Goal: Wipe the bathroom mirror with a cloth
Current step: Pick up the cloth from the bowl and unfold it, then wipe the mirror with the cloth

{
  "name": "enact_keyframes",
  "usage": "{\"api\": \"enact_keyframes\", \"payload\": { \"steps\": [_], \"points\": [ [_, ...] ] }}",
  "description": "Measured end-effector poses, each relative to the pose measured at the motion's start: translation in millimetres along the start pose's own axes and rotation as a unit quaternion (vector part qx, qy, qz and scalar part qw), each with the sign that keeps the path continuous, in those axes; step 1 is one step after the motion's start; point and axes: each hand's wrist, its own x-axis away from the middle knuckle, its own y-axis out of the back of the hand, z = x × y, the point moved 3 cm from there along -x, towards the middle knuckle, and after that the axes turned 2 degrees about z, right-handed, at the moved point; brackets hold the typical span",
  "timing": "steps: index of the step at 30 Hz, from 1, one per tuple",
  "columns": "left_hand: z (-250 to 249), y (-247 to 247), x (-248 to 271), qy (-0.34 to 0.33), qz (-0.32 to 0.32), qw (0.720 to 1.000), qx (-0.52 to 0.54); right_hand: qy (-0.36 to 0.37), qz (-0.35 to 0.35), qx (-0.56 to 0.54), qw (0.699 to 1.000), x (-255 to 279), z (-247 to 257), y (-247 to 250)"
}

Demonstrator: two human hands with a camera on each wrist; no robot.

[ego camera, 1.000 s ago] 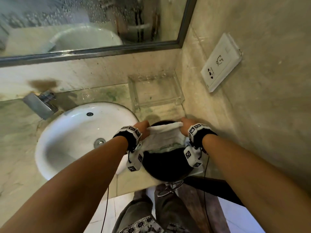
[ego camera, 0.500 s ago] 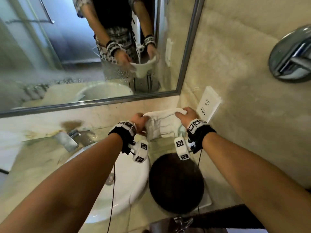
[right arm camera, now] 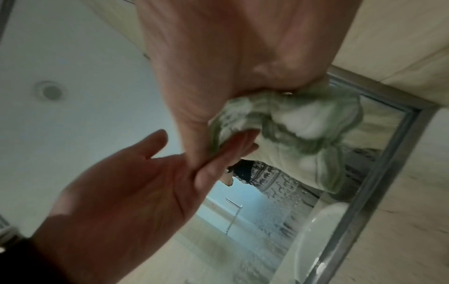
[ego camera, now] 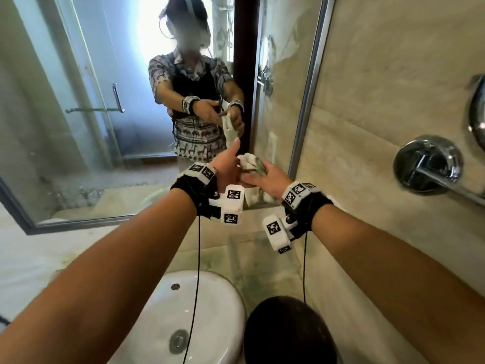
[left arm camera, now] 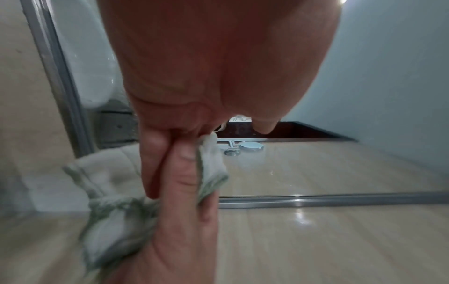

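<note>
The mirror (ego camera: pixel 91 127) fills the wall ahead, framed in grey metal, with water droplets along its lower part. Both hands are raised before its lower right corner. My right hand (ego camera: pixel 265 177) grips a bunched white cloth with green streaks (ego camera: pixel 252 164). In the right wrist view the cloth (right arm camera: pixel 303 123) bulges out of the right hand (right arm camera: pixel 218 57) close to the glass. My left hand (ego camera: pixel 228 166) is beside it, thumb up and fingers straight. Its open palm (right arm camera: pixel 145 182) shows in the right wrist view, fingertips touching the cloth. The left wrist view shows the cloth (left arm camera: pixel 107 192) below the left hand (left arm camera: pixel 218 57).
A white sink (ego camera: pixel 204 311) lies below my arms, with a round black vessel (ego camera: pixel 288 334) at its right. A clear glass tray (ego camera: pixel 262 248) sits on the counter by the wall. A chrome fitting (ego camera: pixel 427 166) sticks out of the right wall.
Both hands rose from over the black vessel to the mirror. The cloth was stretched between both hands; now it is bunched in the right hand, and the left hand has let go and opened.
</note>
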Motion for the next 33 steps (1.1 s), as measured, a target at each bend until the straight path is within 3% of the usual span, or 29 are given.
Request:
{"api": "enact_keyframes", "payload": {
  "steps": [2,5,9,12,15,18,22,27,30,32,33],
  "points": [
    [-15.2,-1.8,6.9,-0.011,0.009,0.999,-0.035,0.01,-0.06,-0.023,0.998,-8.0,7.4,11.9],
    [-28.9,3.9,15.0,-0.042,-0.042,0.993,-0.103,-0.011,-0.123,-0.061,0.99,-15.9,18.2,29.8],
    [-39.9,9.7,16.3,-0.06,-0.094,0.985,-0.133,-0.005,-0.104,-0.115,0.988,-9.5,46.6,36.5],
    [-50.8,10.2,12.8,-0.065,-0.087,0.982,-0.151,0.008,-0.071,-0.142,0.987,-5.4,67.0,38.8],
    [-69.9,-4.7,26.4,-0.119,-0.056,0.983,-0.125,0.023,-0.041,-0.147,0.988,-6.4,83.5,43.8],
    [-90.5,-15.2,31.2,-0.168,-0.037,0.981,-0.085,0.026,-0.03,-0.099,0.994,-11.8,99.6,55.7],
    [-121.0,-25.2,36.4,-0.197,-0.023,0.974,-0.106,0.044,0.002,-0.029,0.999,-16.0,129.3,75.0],
    [-162.8,-30.0,38.6,-0.248,-0.05,0.958,-0.133,0.089,-0.012,0.083,0.993,-17.4,170.1,95.9],
    [-195.5,-37.8,46.3,-0.29,-0.078,0.928,-0.223,0.105,-0.005,0.129,0.986,-23.3,197.6,109.9],
    [-226.0,-38.1,50.6,-0.31,-0.123,0.876,-0.348,0.136,-0.061,0.169,0.974,-29.3,218.1,122.4],
    [-245.7,-37.6,55.0,-0.316,-0.163,0.838,-0.414,0.152,-0.098,0.196,0.964,-33.8,231.2,130.9]
  ]
}}
